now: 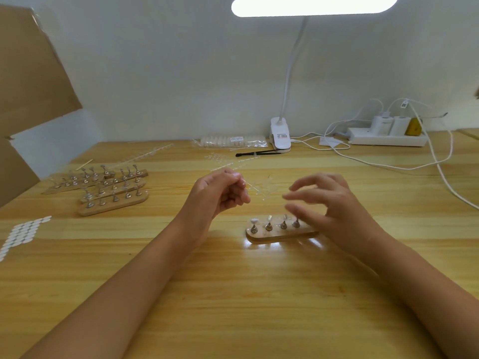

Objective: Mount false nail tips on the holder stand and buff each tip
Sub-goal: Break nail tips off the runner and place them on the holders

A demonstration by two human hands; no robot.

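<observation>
On the pale wooden desk (233,294), a light wooden holder stand with rounded ends (277,235) lies just in front of the person, its right end hidden under the right hand (329,203). Four small metal pegs (269,225) show in a row along the stand, and little pale or clear pieces sit on top of at least three of them.

The left hand (220,193) is raised above the desk, left of the stand. Its fingers are curled in and pinch one end of a thin clear plastic strip of false nail tips (259,190), which points right toward the other hand. The right hand hovers over the stand with fingers spread and loosely bent, gripping nothing. It is blurred, so whether its fingertips touch the strip's far end is hard to tell.

Well to the left lies a pile of similar wooden stands with metal pegs (114,193), and at the left edge a sheet of white oval pads (22,234). Along the back wall are a clear bag of nail tips (233,141), a slim black tool (256,152), a white clip-on lamp (281,136) and a white power strip with plugs and cables (386,139). Brown cardboard (31,73) leans at far left.
</observation>
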